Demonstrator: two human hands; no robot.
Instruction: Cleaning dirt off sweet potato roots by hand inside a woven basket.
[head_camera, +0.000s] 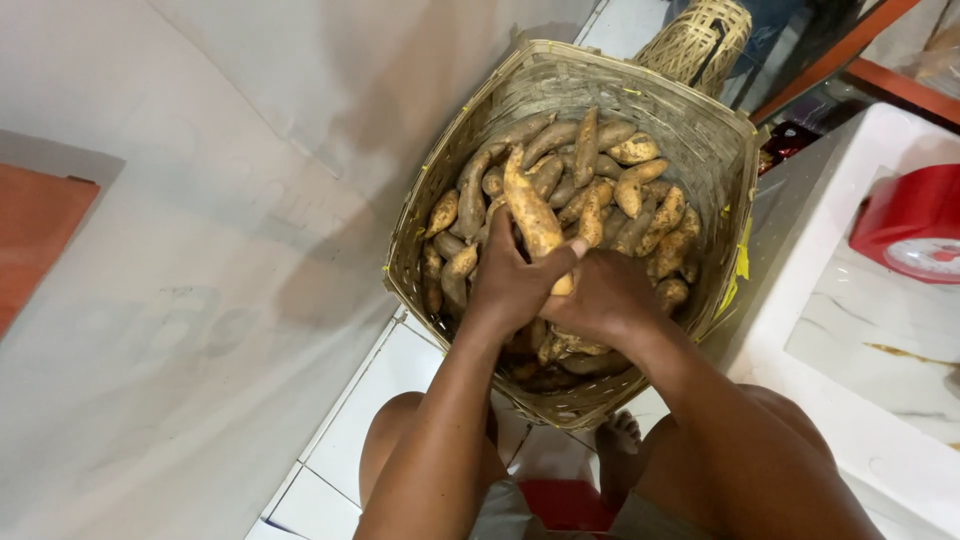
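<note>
Gripping one long sweet potato (533, 215) | left hand (515, 285), right hand (603, 298) both clenched on its near end | risk: loose tubers rolling, basket (450, 150) tipping left

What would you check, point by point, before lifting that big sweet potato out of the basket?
1. Left hand wrapped around the large sweet potato: ok.
2. Right hand on its lower end: ok, though the grip itself is partly hidden.
3. Potato's upper end free above the pile of sweet potatoes: ok.
4. Lower end free of the pile: cannot tell, hands cover it.
5. Woven basket resting steady on the floor: cannot tell.
6. Bare feet out from under the basket: not ok.
</note>
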